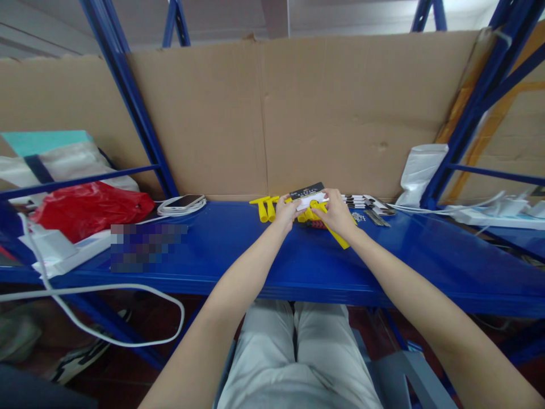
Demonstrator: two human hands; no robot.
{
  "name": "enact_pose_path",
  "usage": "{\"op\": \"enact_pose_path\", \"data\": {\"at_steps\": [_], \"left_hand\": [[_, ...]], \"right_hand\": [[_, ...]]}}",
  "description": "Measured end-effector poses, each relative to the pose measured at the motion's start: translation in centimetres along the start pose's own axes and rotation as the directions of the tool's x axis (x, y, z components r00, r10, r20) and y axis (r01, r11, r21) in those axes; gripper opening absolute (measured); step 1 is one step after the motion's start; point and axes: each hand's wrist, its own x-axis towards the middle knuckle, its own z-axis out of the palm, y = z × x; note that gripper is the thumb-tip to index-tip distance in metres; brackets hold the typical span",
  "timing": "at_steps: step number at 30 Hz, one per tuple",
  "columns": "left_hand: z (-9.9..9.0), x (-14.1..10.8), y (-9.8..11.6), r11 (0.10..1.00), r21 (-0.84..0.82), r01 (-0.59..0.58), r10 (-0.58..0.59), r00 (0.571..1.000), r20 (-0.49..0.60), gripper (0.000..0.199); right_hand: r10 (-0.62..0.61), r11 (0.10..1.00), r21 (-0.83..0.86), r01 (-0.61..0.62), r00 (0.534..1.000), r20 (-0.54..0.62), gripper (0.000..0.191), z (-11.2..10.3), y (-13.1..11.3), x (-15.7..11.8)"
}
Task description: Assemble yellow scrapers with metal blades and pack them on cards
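Note:
My left hand (pixel 286 211) is closed on the left end of a black-and-white printed card (pixel 307 193), its thumb on the near side. My right hand (pixel 339 215) is closed at the card's right end, on a yellow T-shaped piece (pixel 342 241) whose long arm slants down toward me under the wrist. Whether this hand also grips the card is hard to tell. Several more yellow T-shaped pieces (pixel 263 211) lie to the left of my left hand. Something red and black (pixel 315 224) lies under the hands, partly hidden.
Right of my hands lie black-and-white packets (pixel 355 200) and thin metal strips (pixel 378 218). A phone (pixel 187 201) rests on a coiled white cable at left, near a red bag (pixel 91 210). A white pouch (pixel 419 173) leans by the right post; cardboard (pixel 340 113) backs the blue shelf (pixel 238 250).

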Motion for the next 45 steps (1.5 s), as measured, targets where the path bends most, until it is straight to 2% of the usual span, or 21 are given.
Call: {"op": "enact_pose_path", "data": {"at_steps": [5,10,14,18,21,25,28,30,34,37,39,41,43,45], "left_hand": [[0.0,0.2,-0.1,0.999,0.039,0.012,-0.012,1.000,-0.003,0.044],[-0.2,0.5,-0.4,0.999,0.046,-0.006,0.007,1.000,-0.012,0.047],[-0.1,0.5,-0.4,0.998,0.062,-0.007,0.010,0.998,-0.054,0.049],[-0.1,0.4,-0.2,0.998,0.064,0.008,-0.005,0.999,-0.047,0.048],[-0.2,0.3,0.1,0.999,0.045,0.030,-0.029,0.999,-0.026,0.048],[-0.3,0.0,0.2,0.997,0.075,0.036,-0.035,0.999,-0.015,0.044],[-0.2,-0.2,0.2,0.989,0.138,0.048,-0.044,0.999,-0.032,0.040],[-0.1,-0.3,0.2,0.984,0.172,0.052,-0.045,0.998,-0.040,0.042],[-0.1,-0.3,0.0,0.981,0.191,0.037,-0.030,0.999,-0.041,0.046],[-0.1,-0.1,-0.2,0.980,0.195,0.028,-0.019,0.999,-0.049,0.049],[-0.1,0.0,-0.2,0.978,0.205,0.029,-0.018,0.998,-0.055,0.050],[-0.1,0.0,-0.2,0.976,0.216,0.031,-0.019,0.998,-0.058,0.050],[-0.1,0.0,-0.2,0.974,0.223,0.035,-0.022,0.998,-0.061,0.050],[-0.1,0.0,-0.2,0.974,0.225,0.034,-0.020,0.998,-0.061,0.049]], "right_hand": [[0.002,0.993,-0.114,0.020,0.981,0.193,0.043,-0.1,-0.4,-0.1],[-0.021,0.963,-0.250,0.098,0.955,0.296,0.028,-0.4,-0.9,-0.1],[-0.010,0.946,-0.296,0.128,0.930,0.369,0.030,-0.5,-1.2,-0.2],[0.004,0.946,-0.299,0.125,0.918,0.397,0.035,-0.7,-1.3,-0.1],[0.030,0.946,-0.313,0.083,0.940,0.340,0.036,-1.5,-0.5,0.6],[0.144,0.928,-0.367,-0.067,0.972,0.187,0.034,-4.7,2.0,2.6],[0.265,0.873,-0.449,-0.191,0.958,0.107,0.032,-8.5,4.3,3.7],[0.348,0.808,-0.537,-0.242,0.932,0.103,0.030,-11.4,6.0,3.8],[0.530,0.647,-0.702,-0.297,0.837,0.135,0.034,-16.6,10.4,2.2],[0.609,0.591,-0.743,-0.314,0.777,0.156,0.021,-19.6,14.0,0.2],[0.654,0.612,-0.714,-0.341,0.725,0.215,0.014,-20.9,15.7,-1.3],[0.727,0.605,-0.679,-0.415,0.635,0.259,0.020,-21.7,16.7,-2.8],[0.790,0.559,-0.653,-0.511,0.569,0.231,0.026,-22.0,17.0,-4.0],[0.746,0.531,-0.643,-0.553,0.665,0.044,0.029,-22.0,17.0,-5.0]]}}
